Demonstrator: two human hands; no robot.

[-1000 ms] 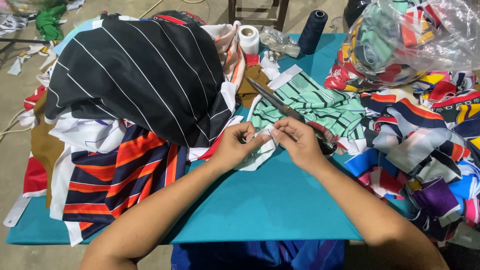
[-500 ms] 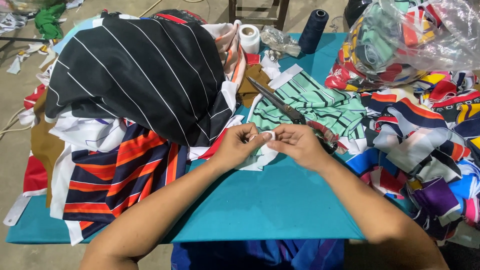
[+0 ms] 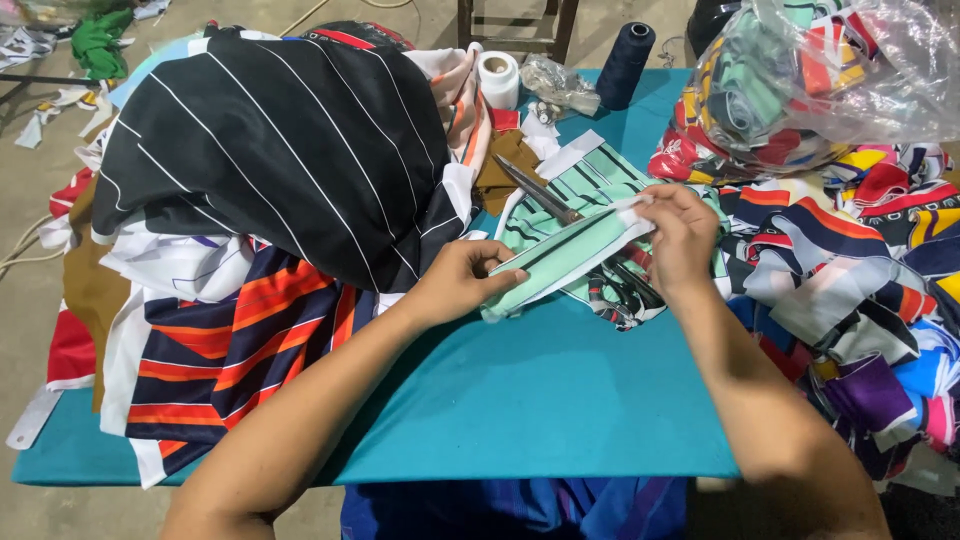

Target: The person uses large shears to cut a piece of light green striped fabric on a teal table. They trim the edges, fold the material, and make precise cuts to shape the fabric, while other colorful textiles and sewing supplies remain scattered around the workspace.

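Observation:
My left hand (image 3: pixel 462 282) and my right hand (image 3: pixel 679 236) hold a long strip of mint-green fabric with dark stripes (image 3: pixel 570 255) stretched between them, above the teal table (image 3: pixel 520 400). The left hand pinches its lower end, the right hand its upper, white-edged end. Under the strip lie more green striped pieces (image 3: pixel 590 185) and a pair of large scissors (image 3: pixel 535 188), partly covered.
A tall heap of black white-striped cloth (image 3: pixel 280 140) and orange-navy striped pieces (image 3: pixel 230 350) fills the left. Colourful scraps (image 3: pixel 850 260) and a clear plastic bag of fabric (image 3: pixel 810 70) crowd the right. A white thread roll (image 3: pixel 498 78) and dark thread cone (image 3: pixel 626 50) stand at the back.
My hands were close together pinching a small folded piece; they have moved apart, the right hand rising to the right, and the green strip is now drawn out between them.

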